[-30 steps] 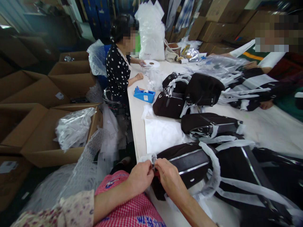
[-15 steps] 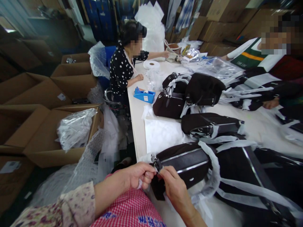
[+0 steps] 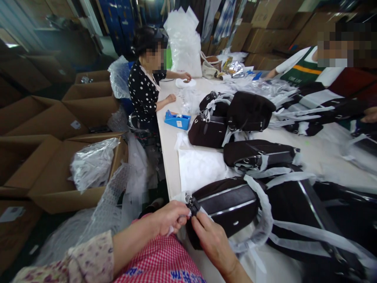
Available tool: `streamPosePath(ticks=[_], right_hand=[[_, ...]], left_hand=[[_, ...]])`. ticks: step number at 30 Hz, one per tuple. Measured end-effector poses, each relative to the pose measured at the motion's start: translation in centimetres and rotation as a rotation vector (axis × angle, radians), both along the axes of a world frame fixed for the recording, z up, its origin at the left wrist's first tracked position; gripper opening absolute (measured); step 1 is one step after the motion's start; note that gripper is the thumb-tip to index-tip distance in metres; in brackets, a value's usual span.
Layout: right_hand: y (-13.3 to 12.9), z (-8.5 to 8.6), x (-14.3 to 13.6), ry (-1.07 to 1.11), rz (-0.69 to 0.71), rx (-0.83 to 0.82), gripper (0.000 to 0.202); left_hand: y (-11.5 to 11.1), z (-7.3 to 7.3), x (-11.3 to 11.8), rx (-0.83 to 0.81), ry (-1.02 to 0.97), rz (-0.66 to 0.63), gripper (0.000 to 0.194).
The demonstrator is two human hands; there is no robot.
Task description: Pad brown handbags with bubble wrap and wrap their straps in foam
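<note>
Right in front of me a black handbag (image 3: 234, 200) with silver zips lies on the white table (image 3: 169, 157). Its handle (image 3: 266, 208) is wrapped in white tissue. My left hand (image 3: 173, 216) is closed at the bag's near left end, a bit of white tissue poking out below the fingers. My right hand (image 3: 210, 236) pinches the dark strap end (image 3: 193, 206) beside a metal buckle. Both hands nearly meet there. What lies between the left fingertips is mostly hidden, but it looks like white wrapping tissue.
More black bags (image 3: 250, 112) with wrapped straps stand across the table. A blue tape dispenser (image 3: 177, 120) is near the left edge, with white sheets (image 3: 200, 165) closer. Open cardboard boxes (image 3: 73, 173) and bubble wrap (image 3: 108, 204) fill the left. One co-worker (image 3: 144, 82) sits beyond; another (image 3: 303, 70) stands right.
My right hand has shifted slightly left along the strap end. The seated co-worker's far hand has drawn back to the white roll. The other co-worker's arm has moved a little.
</note>
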State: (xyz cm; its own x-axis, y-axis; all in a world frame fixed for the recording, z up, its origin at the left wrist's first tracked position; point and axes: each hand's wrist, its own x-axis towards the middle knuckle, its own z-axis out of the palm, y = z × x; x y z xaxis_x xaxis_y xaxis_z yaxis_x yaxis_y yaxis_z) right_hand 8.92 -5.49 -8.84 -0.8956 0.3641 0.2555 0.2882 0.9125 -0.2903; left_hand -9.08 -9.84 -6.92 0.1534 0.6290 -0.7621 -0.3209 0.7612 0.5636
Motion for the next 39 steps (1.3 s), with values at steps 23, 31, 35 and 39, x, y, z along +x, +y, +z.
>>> streamPosePath(ticks=[23, 31, 35, 39], right_hand=[[2.6, 1.0, -0.7, 0.188, -0.014, -0.631, 0.029], [2.5, 1.2, -1.8, 0.021, -0.073, -0.588, 0.020], [2.0, 1.2, -2.0, -0.026, -0.043, -0.366, 0.016], [1.1, 0.2, -2.5, 0.014, -0.054, 0.048, 0.016]], left_hand=[[1.9, 1.8, -2.0, 0.071, 0.305, -0.413, 0.005], [1.9, 2.8, -2.0, 0.067, 0.290, -0.447, 0.005], [2.0, 3.3, -2.1, 0.078, 0.327, -0.468, 0.011], [2.1, 3.0, -1.8, 0.064, 0.356, -0.449, 0.020]])
